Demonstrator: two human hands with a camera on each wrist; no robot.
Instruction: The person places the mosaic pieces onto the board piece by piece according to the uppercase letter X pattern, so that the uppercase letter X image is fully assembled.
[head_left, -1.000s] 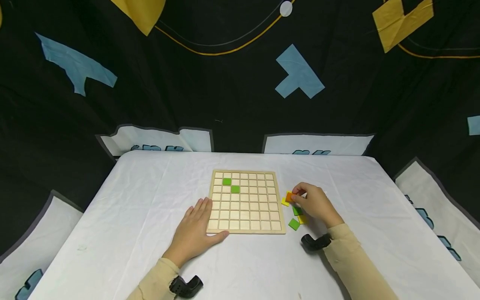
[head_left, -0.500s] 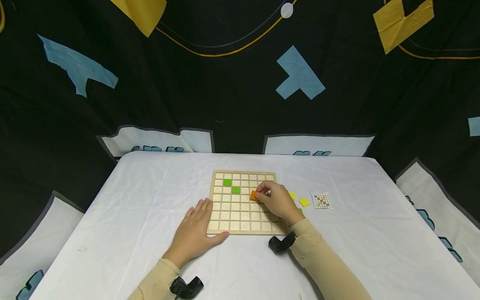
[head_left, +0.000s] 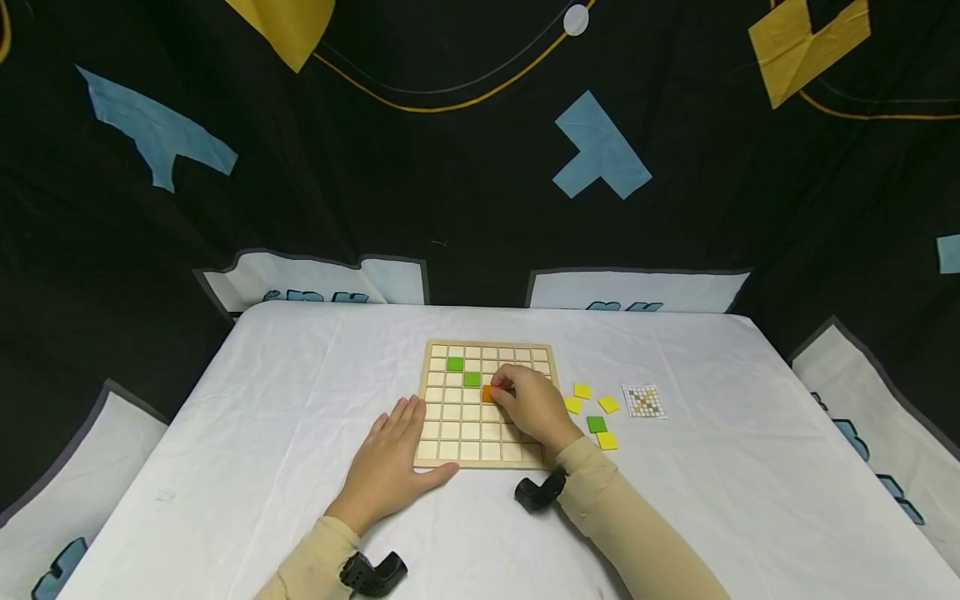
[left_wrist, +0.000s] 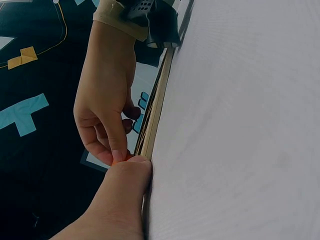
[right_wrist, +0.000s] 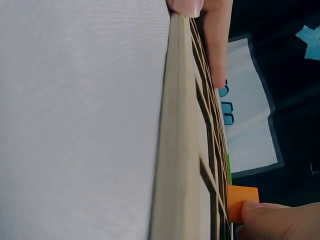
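Observation:
A square wooden grid board (head_left: 437, 451) lies on the table, with two green tiles (head_left: 472, 379) set diagonally in its upper left part. My left hand (head_left: 386, 467) rests spread against the board's left side, its thumb at the front edge. My right hand (head_left: 531, 402) is over the board, pinching an orange tile (head_left: 487, 393) between thumb and fingers. In the right wrist view the orange tile (right_wrist: 241, 197) stands tilted up from the grid, one edge right at the cells. It sits just right of and below the lower green tile.
Right of the board lie several loose yellow tiles (head_left: 608, 404) and a green tile (head_left: 596, 424). Beyond them is a small card (head_left: 643, 402) printed with a coloured grid. A white cloth (head_left: 225, 467) covers the table; a black curtain (head_left: 480, 208) hangs behind it.
My right hand has carried the orange tile leftward from the loose tiles onto the board's middle, uncovering the card and loose tiles. My left hand has stayed in place.

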